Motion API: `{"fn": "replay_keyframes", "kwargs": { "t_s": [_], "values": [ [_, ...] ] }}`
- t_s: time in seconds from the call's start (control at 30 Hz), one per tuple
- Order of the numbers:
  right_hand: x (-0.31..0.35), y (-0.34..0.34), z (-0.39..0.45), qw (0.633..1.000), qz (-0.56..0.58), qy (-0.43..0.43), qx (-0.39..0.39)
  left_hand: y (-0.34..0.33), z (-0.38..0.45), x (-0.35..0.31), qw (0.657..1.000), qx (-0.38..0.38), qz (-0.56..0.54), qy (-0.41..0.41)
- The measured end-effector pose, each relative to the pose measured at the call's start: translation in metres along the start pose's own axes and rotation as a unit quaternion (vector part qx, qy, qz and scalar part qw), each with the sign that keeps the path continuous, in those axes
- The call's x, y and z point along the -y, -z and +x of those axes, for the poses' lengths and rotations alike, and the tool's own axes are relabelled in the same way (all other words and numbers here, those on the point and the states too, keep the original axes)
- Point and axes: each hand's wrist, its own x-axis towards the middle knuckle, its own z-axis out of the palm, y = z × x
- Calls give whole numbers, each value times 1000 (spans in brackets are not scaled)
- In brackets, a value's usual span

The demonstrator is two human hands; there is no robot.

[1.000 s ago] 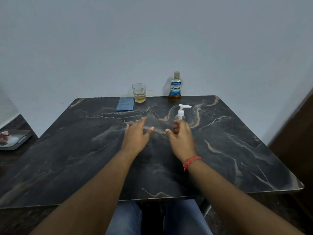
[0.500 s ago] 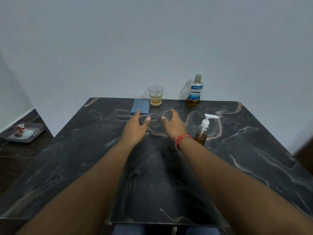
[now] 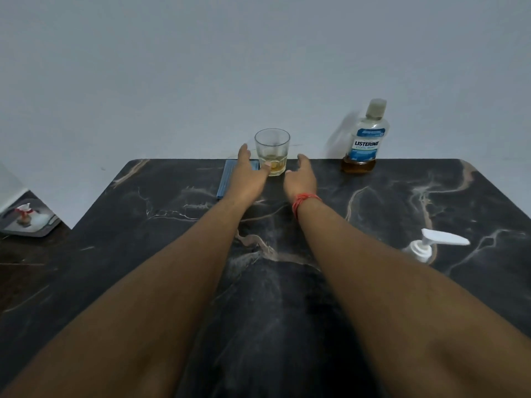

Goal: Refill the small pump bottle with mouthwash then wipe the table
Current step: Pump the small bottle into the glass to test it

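Head view: both hands reach toward the glass [image 3: 272, 152] at the desk's [image 3: 373, 202] far edge. Left hand [image 3: 247, 179] and right hand [image 3: 300, 179] flank it, fingers released, grasping nothing. The pump bottle [image 3: 422, 249] stands near the right edge.

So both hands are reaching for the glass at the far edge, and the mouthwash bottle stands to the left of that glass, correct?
Not quite. The head view shows both the left hand and the right hand open and reaching toward the glass at the far edge, but the mouthwash bottle stands to the right of that glass, not the left.
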Motion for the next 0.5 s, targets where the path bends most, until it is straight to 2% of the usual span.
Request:
{"fn": "replay_keyframes", "kwargs": {
  "t_s": [0.23, 0.5],
  "values": [
    [3, -13, 24, 999, 41, 26, 2, -11, 33, 1, 999, 19, -42, -2],
    [13, 2, -14, 999, 9, 39, 14, 2, -10, -10, 996, 20, -91, 0]
  ]
}}
